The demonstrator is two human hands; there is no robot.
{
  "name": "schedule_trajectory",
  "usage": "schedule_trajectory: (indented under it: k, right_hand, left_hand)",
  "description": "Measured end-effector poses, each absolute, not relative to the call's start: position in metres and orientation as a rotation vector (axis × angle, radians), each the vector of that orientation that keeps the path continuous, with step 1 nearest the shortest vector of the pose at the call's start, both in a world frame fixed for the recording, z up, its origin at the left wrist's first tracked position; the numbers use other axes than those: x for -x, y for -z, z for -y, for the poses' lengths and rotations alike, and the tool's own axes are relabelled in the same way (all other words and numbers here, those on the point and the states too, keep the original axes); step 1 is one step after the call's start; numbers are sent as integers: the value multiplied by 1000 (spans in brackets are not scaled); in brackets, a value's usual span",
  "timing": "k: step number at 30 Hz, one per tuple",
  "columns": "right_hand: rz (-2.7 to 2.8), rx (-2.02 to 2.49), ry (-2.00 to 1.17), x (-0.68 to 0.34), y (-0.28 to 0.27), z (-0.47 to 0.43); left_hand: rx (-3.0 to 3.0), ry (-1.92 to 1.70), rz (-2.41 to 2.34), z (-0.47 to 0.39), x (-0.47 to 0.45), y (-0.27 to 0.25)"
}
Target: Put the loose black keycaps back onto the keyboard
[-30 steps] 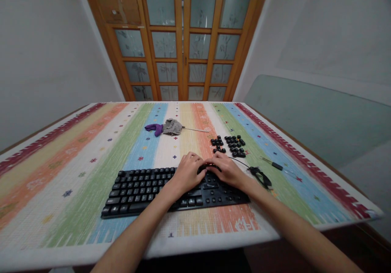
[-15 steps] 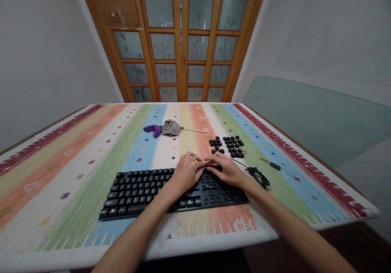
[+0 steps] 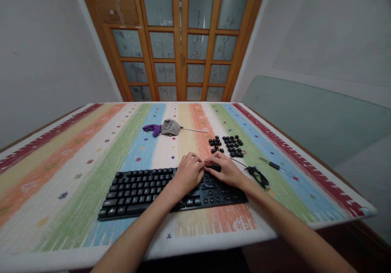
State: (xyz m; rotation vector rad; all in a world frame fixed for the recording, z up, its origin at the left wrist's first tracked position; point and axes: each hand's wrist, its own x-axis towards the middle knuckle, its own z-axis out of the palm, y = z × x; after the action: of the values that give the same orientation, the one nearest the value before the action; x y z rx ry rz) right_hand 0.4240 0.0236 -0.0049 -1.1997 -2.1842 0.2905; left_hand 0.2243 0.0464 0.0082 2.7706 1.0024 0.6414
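A black keyboard (image 3: pixel 134 191) lies slightly askew near the table's front edge. Keycaps cover its left and middle part, while the right end shows small bare switch stems. My left hand (image 3: pixel 190 171) rests over the keyboard's upper right area, fingers bent and pressed together at the tips. Close beside it, my right hand (image 3: pixel 224 169) has its thumb and fingers curled in toward the left fingertips. The two hands meet at the keyboard's back edge. Whatever lies between the fingertips is hidden or too small to name.
Beyond my right hand sit loose black keycaps (image 3: pixel 233 144) in two groups. A bundled black cable (image 3: pixel 259 177) lies right of the keyboard, with a screwdriver (image 3: pixel 273 165) farther right. A grey and purple cloth (image 3: pixel 169 127) with a thin metal rod lies farther back on the striped tablecloth (image 3: pixel 91 175).
The fingers of both hands have shifted very slightly at the keyboard's back edge. The objects on the table have stayed in place; the view has moved a little.
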Motion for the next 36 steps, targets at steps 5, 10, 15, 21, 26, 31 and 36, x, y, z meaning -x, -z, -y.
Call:
schedule_trajectory:
  k: [5,10,15,21,26,31,36]
  right_hand:
    - [2153,1214,-320,-430,-3,-32]
    - [2072,1336,-110,-459,-23,-67]
    - [2145,1662,50,-493,-29,-116]
    - [2259,1698,11,-508,-16,-156]
    - [2323,1656,-13,-510,-9,-164]
    - [2300,1588,9,-509,-8,-162]
    - [2224,1511,51,-506,-21,-152]
  left_hand:
    - [-2753,-644,-999,-44,-221,-11]
    - [-2746,-675,-964,-41,-217,-13]
    - [-2730,-706,-930,-40,-214,-11]
    - [-2693,-683,-891,-40,-208,-12]
    - [-2685,-662,-871,-40,-207,-12]
    - [-2693,-685,-845,-41,-207,-11]
    - [-2693,-697,-853,-41,-206,-11]
